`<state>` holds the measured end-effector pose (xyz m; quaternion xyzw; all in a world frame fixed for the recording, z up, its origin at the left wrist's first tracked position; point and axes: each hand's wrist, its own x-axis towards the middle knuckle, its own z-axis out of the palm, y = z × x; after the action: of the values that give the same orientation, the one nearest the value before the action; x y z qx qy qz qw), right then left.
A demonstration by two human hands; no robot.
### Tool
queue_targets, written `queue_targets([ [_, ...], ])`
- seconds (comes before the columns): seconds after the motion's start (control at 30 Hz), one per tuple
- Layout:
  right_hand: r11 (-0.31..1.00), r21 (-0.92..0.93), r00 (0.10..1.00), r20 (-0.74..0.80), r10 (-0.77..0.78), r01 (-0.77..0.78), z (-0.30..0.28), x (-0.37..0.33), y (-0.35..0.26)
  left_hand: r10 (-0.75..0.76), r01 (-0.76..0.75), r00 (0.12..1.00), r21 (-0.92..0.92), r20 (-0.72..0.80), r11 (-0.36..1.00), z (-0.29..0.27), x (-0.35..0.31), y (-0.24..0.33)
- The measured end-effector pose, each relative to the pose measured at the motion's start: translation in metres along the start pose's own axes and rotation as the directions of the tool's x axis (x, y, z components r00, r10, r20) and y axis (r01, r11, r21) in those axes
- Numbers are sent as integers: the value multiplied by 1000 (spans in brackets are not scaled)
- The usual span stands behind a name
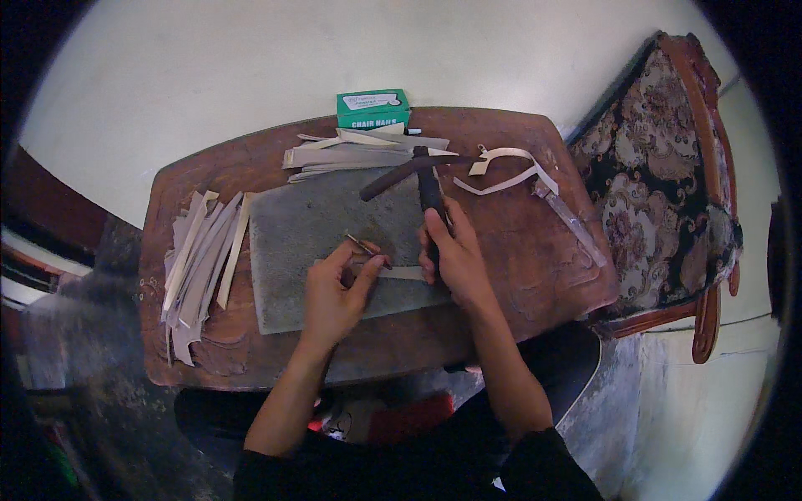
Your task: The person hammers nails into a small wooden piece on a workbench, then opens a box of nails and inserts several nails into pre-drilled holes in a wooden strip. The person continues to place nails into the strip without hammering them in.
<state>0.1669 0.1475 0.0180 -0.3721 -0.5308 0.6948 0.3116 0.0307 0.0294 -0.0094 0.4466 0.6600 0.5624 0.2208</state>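
My left hand (338,292) is closed in a pinch on a slim metal rod (361,245), perhaps a punch, held slanted above a grey slab (292,250). Wrapped around the dark handle of a hammer (430,192) is my right hand (458,255). The hammer's long, dark head is raised above the slab, beyond my left hand. A narrow pale leather strip (405,273) lies on the slab between my hands, its left end hidden by the left fingers. I cannot make out the rod's lower tip.
Strip bundles lie on the carved wooden table (518,292): one left pile (200,259), one far pile (351,154). Behind the far pile is a green box (373,108). At right, a curled pale strip (510,179) touches a clear-handled tool (576,225). An upholstered chair (652,184) stands right.
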Motion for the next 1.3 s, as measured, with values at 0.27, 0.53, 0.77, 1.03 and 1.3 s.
queue_targets([
  [0.27,999,0,997,63,-42,42,-4,5,6,-37,8,990,207,139,978,-5,0,8],
  [0.53,999,-6,997,61,-44,45,-3,4,5,-7,-27,993,279,121,960,-3,0,8],
  [0.77,999,-35,999,39,-20,21,-2,4,4,22,-59,992,310,121,949,-4,-1,8],
  [1.03,999,-4,998,48,-46,46,-3,5,6,42,-62,997,319,69,946,-1,-2,13],
  [1.3,998,-41,997,53,-53,55,-1,4,3,306,-323,946,441,111,837,7,-6,12],
])
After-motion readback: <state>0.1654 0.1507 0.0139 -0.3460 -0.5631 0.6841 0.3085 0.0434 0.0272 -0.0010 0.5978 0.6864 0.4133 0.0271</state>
